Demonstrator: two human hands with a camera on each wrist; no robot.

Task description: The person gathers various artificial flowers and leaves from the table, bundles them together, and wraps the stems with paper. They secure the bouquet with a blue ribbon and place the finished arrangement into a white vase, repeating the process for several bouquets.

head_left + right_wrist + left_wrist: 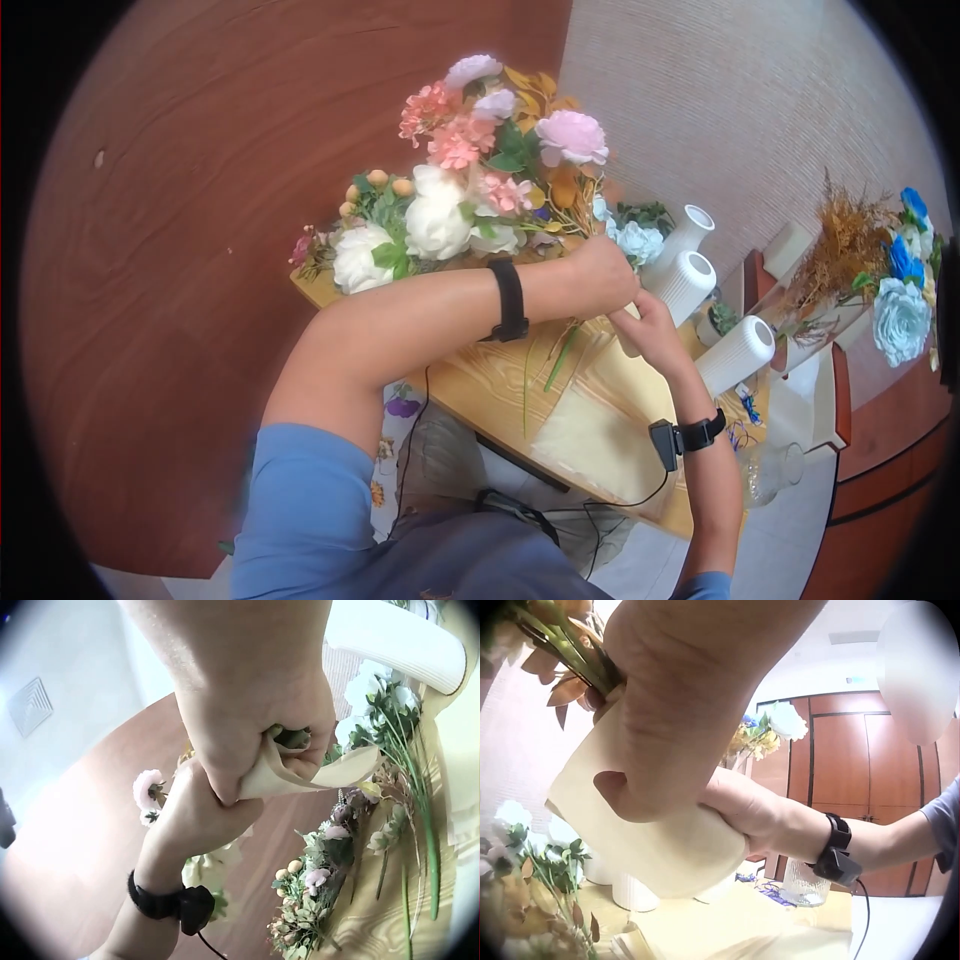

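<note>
My left hand [600, 275] grips a bouquet of pink, coral and lilac flowers [462, 140] low on its stems, where cream paper [656, 847] is wrapped round them. Just below and touching it, my right hand [655, 335] holds the same paper. In the right wrist view, the fingers of my right hand [259, 712] curl round the paper [281, 776], and green stem ends show inside the fold. My left hand [202, 814] lies against it there. Orange-brown leaves [568, 690] stick out above the left hand in the left wrist view.
White peonies [437, 215] and other flowers lie at the table's far left. Several white ribbed vases [738, 352] stand to the right, with a clear glass [770, 472] near the edge. Cream paper sheets [590, 430] and loose green stems [563, 358] lie on the wooden table [450, 375].
</note>
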